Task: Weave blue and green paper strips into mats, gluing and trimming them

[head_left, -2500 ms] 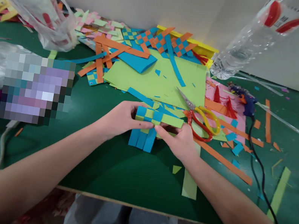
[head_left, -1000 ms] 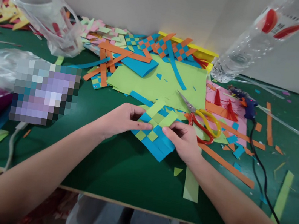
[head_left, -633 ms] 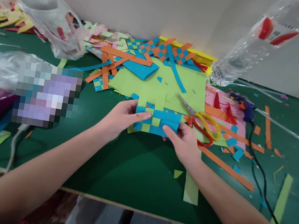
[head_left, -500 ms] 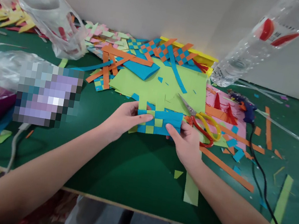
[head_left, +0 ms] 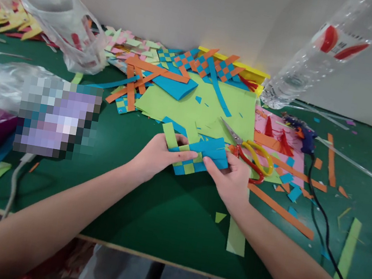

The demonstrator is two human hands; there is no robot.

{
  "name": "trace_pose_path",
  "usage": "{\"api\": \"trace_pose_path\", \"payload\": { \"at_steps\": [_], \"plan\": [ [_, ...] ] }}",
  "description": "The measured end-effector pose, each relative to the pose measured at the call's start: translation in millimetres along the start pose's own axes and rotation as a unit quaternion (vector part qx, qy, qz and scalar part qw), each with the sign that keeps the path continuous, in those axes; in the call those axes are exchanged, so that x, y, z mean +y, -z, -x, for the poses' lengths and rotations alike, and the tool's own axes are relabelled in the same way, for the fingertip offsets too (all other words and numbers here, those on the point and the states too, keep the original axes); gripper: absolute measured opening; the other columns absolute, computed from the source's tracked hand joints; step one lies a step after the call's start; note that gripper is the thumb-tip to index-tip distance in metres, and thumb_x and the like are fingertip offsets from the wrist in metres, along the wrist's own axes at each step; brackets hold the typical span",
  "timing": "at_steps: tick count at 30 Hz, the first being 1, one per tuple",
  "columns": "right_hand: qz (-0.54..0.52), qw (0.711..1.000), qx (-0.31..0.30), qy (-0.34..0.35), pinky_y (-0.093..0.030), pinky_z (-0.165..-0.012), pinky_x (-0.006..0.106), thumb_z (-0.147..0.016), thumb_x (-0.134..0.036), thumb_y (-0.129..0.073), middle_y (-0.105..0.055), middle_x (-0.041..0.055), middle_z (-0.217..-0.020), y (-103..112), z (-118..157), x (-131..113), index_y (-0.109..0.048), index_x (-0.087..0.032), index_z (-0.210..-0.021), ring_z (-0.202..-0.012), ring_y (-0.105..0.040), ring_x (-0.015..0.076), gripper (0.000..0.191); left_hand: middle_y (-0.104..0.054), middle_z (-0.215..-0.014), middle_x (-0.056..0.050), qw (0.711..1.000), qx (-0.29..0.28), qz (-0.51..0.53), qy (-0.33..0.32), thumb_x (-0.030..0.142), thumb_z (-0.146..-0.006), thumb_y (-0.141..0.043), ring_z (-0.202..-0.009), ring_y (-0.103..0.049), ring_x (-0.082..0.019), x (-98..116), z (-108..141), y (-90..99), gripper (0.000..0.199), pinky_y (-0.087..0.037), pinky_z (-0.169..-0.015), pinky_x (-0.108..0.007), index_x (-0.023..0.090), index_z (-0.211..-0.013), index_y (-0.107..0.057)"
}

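A woven piece of blue and green paper strips is held above the table between my two hands. My left hand pinches its left part, thumb on top across the checkered weave and fingers behind. My right hand grips the right end, where the blue strips are unwoven, with its thumb on the front. Two green strips stick up from the upper edge of the weave. Just right of the piece lie scissors with yellow and red handles, their blades pointing up and left over green paper sheets.
Finished woven pieces lie at the back. A plastic bottle stands at the right rear, near a blue glue gun with a black cord. Plastic bags and a blurred-out device are on the left.
The woven piece has tilted, its right end now higher than its left. My left thumb has slid rightward over the weave, and the upright green strips lean left.
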State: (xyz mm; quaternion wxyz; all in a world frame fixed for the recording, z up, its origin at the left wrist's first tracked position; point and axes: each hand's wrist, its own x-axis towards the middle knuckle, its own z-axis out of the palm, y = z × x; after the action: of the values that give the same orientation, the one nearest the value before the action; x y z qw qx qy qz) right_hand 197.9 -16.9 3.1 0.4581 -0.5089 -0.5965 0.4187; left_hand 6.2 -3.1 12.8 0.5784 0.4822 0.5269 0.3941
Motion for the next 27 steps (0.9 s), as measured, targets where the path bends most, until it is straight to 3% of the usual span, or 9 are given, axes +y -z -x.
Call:
{"api": "trace_pose_path", "payload": {
  "at_steps": [6, 14, 19, 27],
  "plan": [
    [0.039, 0.999, -0.001, -0.007, -0.051, -0.054, 0.026, -0.074, -0.042, -0.076, -0.065, -0.0012, -0.065, -0.3, 1.2, -1.9, -0.072, -0.02, -0.077, -0.056, -0.055, 0.0109, 0.022, -0.062, -0.069, 0.003, 1.0, -0.007, -0.026, -0.004, 0.046, -0.064, -0.084, -0.063, -0.056, -0.011, -0.3, -0.7, 0.5, 0.037, -0.045, -0.061, -0.025, 0.017, -0.075, -0.063],
    [-0.04, 0.998, -0.016, -0.04, -0.056, -0.062, 0.028, -0.074, -0.046, -0.075, -0.072, 0.0018, -0.079, -0.1, -1.1, 1.3, -0.073, -0.022, -0.085, -0.066, -0.063, 0.0133, 0.026, -0.062, -0.072, 0.001, 0.998, -0.005, -0.059, -0.005, 0.048, -0.067, -0.08, -0.064, -0.056, -0.013, -0.2, -1.2, 0.8, 0.036, -0.045, -0.062, -0.028, 0.018, -0.075, -0.063],
    [-0.018, 0.999, -0.013, -0.024, -0.05, -0.056, 0.026, -0.077, -0.047, -0.073, -0.067, 0.0005, -0.072, 0.7, -0.2, 3.5, -0.072, -0.022, -0.081, -0.061, -0.057, 0.0117, 0.026, -0.064, -0.073, 0.0, 0.999, 0.001, -0.053, -0.002, 0.047, -0.066, -0.081, -0.065, -0.058, -0.013, 1.2, -1.0, 0.4, 0.035, -0.048, -0.063, -0.028, 0.018, -0.075, -0.065],
    [0.045, 0.998, 0.014, 0.033, -0.048, -0.061, 0.026, -0.079, -0.039, -0.072, -0.061, -0.0013, -0.07, -1.3, 3.5, 1.7, -0.064, -0.02, -0.071, -0.062, -0.052, 0.0107, 0.022, -0.066, -0.074, -0.001, 1.0, -0.003, -0.017, -0.004, 0.044, -0.065, -0.083, -0.068, -0.061, -0.014, -1.3, -1.9, -0.8, 0.033, -0.05, -0.065, -0.029, 0.017, -0.074, -0.065]
  ]
}}
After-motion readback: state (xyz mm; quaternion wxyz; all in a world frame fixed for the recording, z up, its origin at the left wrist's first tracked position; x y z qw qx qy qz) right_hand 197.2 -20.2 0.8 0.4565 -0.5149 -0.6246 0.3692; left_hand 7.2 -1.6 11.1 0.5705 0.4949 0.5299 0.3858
